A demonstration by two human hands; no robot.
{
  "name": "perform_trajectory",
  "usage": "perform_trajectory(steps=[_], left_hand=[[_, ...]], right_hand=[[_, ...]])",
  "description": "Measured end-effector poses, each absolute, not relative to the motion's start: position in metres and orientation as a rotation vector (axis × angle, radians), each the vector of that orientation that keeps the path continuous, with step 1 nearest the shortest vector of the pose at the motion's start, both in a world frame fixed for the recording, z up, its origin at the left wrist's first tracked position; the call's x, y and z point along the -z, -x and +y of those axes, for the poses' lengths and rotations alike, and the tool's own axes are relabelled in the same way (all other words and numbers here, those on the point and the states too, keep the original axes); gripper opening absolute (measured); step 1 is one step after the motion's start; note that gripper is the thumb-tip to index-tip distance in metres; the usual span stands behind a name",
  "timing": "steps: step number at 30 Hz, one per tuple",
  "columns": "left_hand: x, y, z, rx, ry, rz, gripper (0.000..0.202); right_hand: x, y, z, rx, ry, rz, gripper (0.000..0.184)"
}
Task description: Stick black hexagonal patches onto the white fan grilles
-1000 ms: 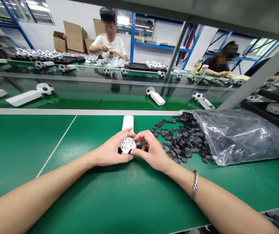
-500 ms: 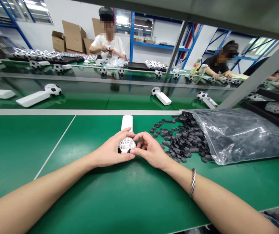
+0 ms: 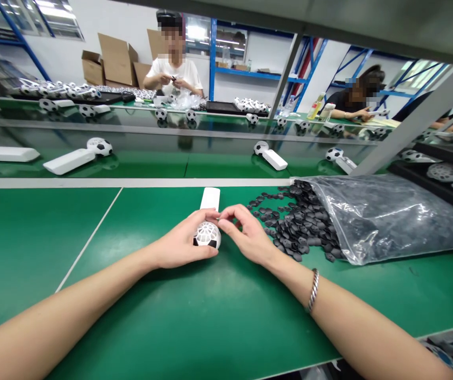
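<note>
A small white hand-held fan (image 3: 208,232) with a football-patterned round head and a white handle pointing away from me lies on the green table (image 3: 194,316). My left hand (image 3: 179,245) is wrapped round the left side of the fan's head. My right hand (image 3: 246,237) pinches at the top right of the head with thumb and forefinger; what is between the fingertips is too small to make out. A silver bracelet (image 3: 312,290) sits on my right wrist. A heap of small black pieces (image 3: 295,224) lies just right of my right hand.
The black pieces spill from a clear plastic bag (image 3: 384,216) at the right. Beyond a white strip, a conveyor belt (image 3: 171,163) carries finished football fans (image 3: 76,155). Two people sit working at the far side. A grey metal post (image 3: 412,126) slants up at the right.
The fans on the belt have drifted to the right. My hands and the fan have stayed in nearly the same place, with the right fingers shifting slightly on the fan's head.
</note>
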State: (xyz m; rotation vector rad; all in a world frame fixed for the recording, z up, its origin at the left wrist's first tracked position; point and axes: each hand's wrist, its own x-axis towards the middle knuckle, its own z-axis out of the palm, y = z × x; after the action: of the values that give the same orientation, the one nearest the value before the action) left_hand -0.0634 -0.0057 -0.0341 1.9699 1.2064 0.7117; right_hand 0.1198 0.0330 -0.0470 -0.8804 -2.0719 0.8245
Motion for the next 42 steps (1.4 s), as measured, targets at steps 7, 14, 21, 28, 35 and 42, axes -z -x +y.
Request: perform_trajectory(steps=[7, 14, 21, 28, 35, 42], left_hand=[[0.034, 0.076, 0.001, -0.659, -2.082, 1.371, 0.055], [0.03, 0.083, 0.005, -0.625, -2.016, 1.216, 0.053], [0.035, 0.073, 0.0, -0.767, -2.029, 1.386, 0.044], [0.032, 0.075, 0.0, -0.715, -2.024, 1.401, 0.047], [0.033, 0.076, 0.002, -0.727, -1.951, 1.444, 0.049], [0.031, 0.079, 0.003, -0.671, -1.935, 1.374, 0.044]], right_hand=[[0.054, -0.133, 0.046, -0.225, 1.182, -2.556, 0.028], [0.044, -0.137, 0.047, -0.036, 1.193, -2.688, 0.018], [0.041, -0.138, 0.043, 0.242, 1.251, -2.749, 0.019], [0.038, -0.143, 0.039, 0.281, 1.288, -2.732, 0.029], [0.03, -0.144, 0.032, -0.233, 0.881, -2.393, 0.01], [0.042, -0.135, 0.029, -0.547, 0.643, -2.272, 0.014]])
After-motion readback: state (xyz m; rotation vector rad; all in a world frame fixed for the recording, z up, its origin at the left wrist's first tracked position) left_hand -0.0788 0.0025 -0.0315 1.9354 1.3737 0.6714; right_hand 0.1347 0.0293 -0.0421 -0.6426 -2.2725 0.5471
